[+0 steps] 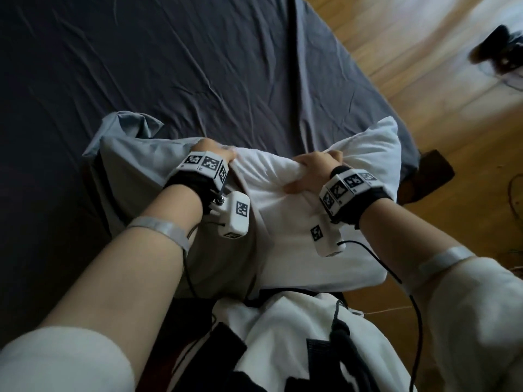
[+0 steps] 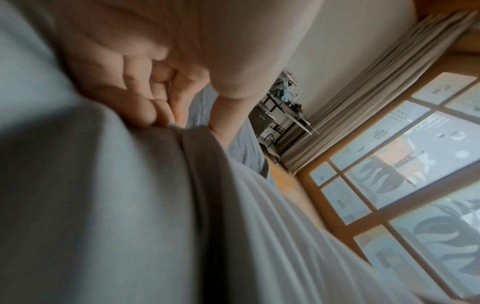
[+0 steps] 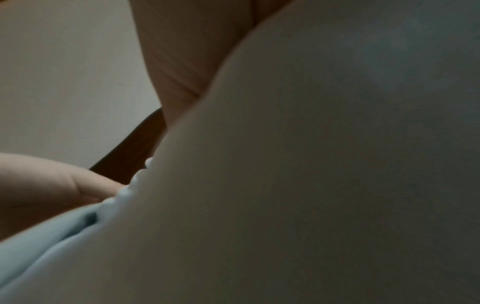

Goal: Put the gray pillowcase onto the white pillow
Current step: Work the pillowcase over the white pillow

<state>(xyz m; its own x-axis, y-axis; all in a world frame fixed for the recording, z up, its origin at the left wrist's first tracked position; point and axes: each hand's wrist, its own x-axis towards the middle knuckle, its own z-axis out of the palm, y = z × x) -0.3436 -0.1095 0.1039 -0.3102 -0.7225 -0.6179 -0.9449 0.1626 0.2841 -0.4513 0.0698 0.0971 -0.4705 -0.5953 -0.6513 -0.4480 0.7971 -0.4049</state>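
Observation:
The white pillow (image 1: 373,148) lies across the near edge of the bed, its left part inside the gray pillowcase (image 1: 135,165). My left hand (image 1: 223,154) grips the pillowcase's open hem at the pillow's far edge. In the left wrist view the fingers (image 2: 155,111) curl over that hem, with the gray pillowcase (image 2: 103,185) on the left and the white pillow (image 2: 285,226) on the right. My right hand (image 1: 305,174) clutches a bunched fold of the bare pillow. The right wrist view is filled by the pillow (image 3: 311,164), with my thumb (image 3: 52,185) pressed into it.
The bed (image 1: 169,66) carries a wrinkled dark gray sheet. Wooden floor (image 1: 424,66) lies to the right, with a dark object (image 1: 498,49) on it. Cables hang from both wrists. The left wrist view shows a window (image 2: 415,164), curtains and a desk (image 2: 280,115).

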